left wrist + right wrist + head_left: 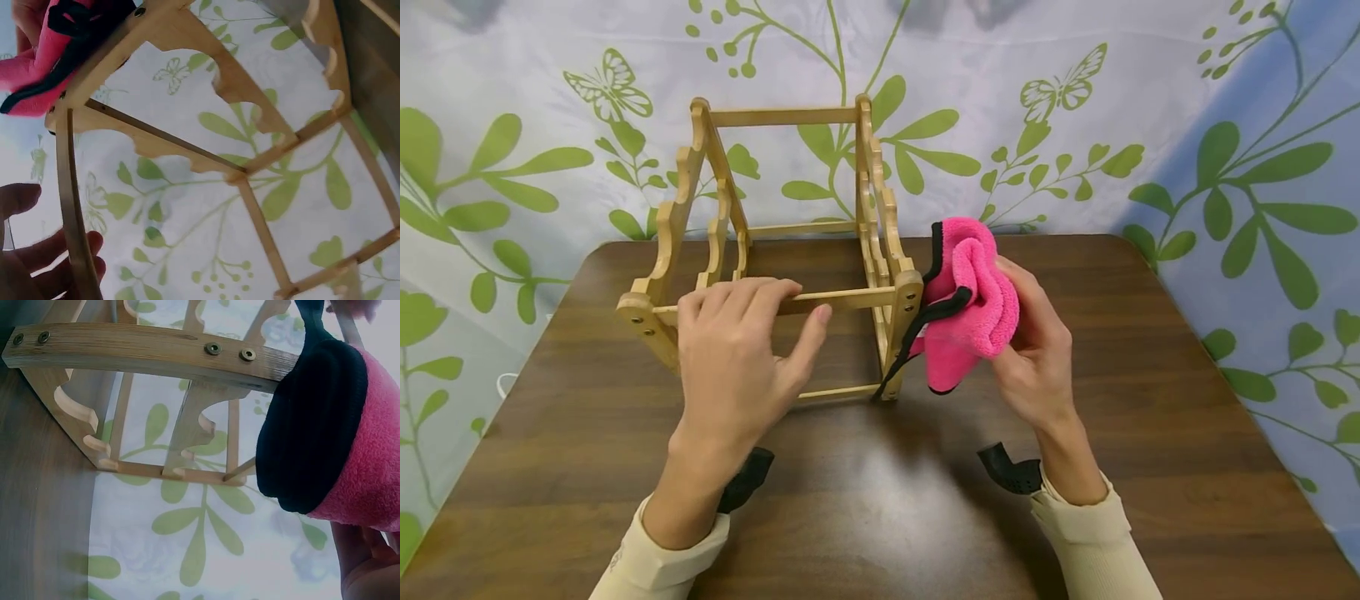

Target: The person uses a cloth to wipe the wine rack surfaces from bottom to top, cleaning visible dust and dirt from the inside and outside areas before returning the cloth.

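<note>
Operating from afar, I am seeing a wooden rack [907,329] blocking the way across the table [1187,475], its front bar [857,299] running under the left hand [730,354]. A gap is opening between that bar and the lower bar [842,392]. A pink cloth [992,312] in the right hand [1037,350] is crowding the rack's right front corner; farther right, bare tabletop is leaving room, while the patterned backdrop [1150,108] is closing off the rear.

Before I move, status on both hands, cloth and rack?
Left hand: curled round front bar of wooden rack. Right hand: holding bunched pink cloth beside it. Possible snag: cloth's black strip crosses right front post in view.
</note>
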{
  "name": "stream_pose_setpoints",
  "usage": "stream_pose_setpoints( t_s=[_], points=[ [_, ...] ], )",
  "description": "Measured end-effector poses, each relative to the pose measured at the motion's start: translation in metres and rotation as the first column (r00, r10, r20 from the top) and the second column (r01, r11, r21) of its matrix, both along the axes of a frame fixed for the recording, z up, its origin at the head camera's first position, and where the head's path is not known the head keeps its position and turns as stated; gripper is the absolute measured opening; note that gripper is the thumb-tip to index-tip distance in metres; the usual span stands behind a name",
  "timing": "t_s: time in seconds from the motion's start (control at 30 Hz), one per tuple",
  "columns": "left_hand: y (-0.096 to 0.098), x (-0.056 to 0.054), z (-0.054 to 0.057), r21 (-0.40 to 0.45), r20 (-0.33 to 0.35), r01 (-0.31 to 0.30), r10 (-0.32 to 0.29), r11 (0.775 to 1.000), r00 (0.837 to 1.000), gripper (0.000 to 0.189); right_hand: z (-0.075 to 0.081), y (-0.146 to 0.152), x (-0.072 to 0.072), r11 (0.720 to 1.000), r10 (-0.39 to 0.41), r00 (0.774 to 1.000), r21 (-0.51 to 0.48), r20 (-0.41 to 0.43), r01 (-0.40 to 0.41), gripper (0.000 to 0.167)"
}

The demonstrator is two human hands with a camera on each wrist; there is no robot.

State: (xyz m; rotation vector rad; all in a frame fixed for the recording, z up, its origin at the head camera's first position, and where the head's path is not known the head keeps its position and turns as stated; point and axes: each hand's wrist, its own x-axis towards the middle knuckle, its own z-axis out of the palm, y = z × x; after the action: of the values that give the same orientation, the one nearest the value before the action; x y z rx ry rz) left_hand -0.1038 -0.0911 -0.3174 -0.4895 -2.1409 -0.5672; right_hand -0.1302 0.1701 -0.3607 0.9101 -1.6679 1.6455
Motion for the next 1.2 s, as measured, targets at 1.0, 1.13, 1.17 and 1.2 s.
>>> stream_pose_setpoints(
  t_s=[1.0, 1.13, 1.17, 1.2],
  points=[
    [0.004, 0.001, -0.006, 0.012, -0.026, 0.134, -0.133, 0.991, 0.991, 0.032, -0.001, -0.013, 0.004, 1.000, 0.022, 1.000, 0.002, -0.011, -0.022, 0.053],
    [0.001, 0.000, -0.007, 0.023, -0.046, 0.166, -0.165, 0.986, 0.985, 0.031, -0.002, -0.011, 0.006, 0.997, 0.072, 0.997, 0.037, 0.004, -0.072, 0.054],
    [0.000, -0.001, -0.007, 0.020, -0.050, 0.175, -0.174, 0.984, 0.984, 0.032, -0.003, -0.011, 0.006, 0.994, 0.091, 0.996, 0.055, 0.011, -0.092, 0.053],
    [-0.001, -0.001, -0.008, 0.016, -0.051, 0.186, -0.185, 0.982, 0.981, 0.032, -0.003, -0.011, 0.006, 0.991, 0.113, 0.993, 0.077, 0.019, -0.114, 0.052]
  ],
)
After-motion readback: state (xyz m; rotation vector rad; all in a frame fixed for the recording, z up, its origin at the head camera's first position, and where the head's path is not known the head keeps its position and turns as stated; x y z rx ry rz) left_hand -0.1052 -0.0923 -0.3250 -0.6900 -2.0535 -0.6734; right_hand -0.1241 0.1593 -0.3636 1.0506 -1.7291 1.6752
